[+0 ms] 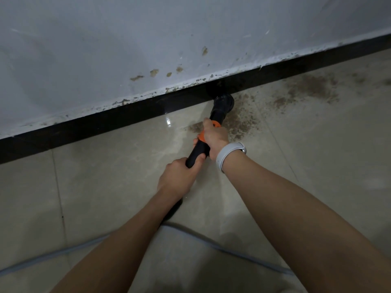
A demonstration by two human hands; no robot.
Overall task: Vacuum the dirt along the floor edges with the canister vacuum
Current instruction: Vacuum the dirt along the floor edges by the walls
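Note:
A black vacuum wand (197,152) with an orange collar runs from my hands to a round black nozzle (223,102), which sits on the tiled floor against the black skirting board (105,125). My right hand (213,136) grips the wand at the orange collar. My left hand (178,177) grips the wand lower down, nearer to me. Brown dirt (239,121) lies scattered on the tiles just right of the nozzle, and more dirt (311,89) spreads further right along the skirting. The canister is out of view.
A white wall (127,49) with brown stains rises above the skirting. A thin grey cord (222,248) curves across the beige tiles (95,187) near me. A pale band is on my right wrist (229,154).

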